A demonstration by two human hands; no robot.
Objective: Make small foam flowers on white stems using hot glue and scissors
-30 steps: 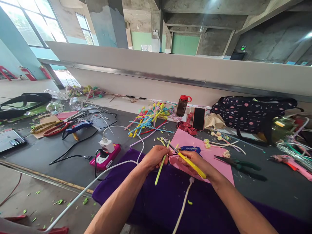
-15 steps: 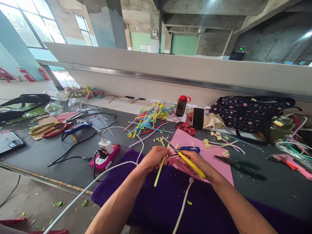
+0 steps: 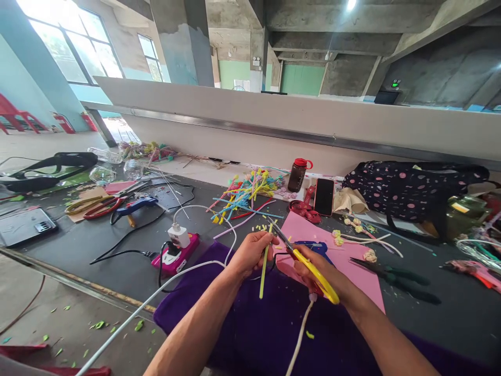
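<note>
Yellow-green stem [image 3: 265, 265] pinched by left hand [image 3: 252, 253], scissors [image 3: 309, 263] beside.

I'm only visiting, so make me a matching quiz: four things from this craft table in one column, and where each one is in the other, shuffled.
Things:
1. yellow-handled scissors
2. yellow-green stick
3. dark pliers
4. red-capped bottle

Places:
A. upright at the back, beside the phone
B. in the left hand
C. lying on the table by the right edge of the pink sheet
D. in the right hand

Pairs: 1-D, 2-B, 3-C, 4-A.
</note>
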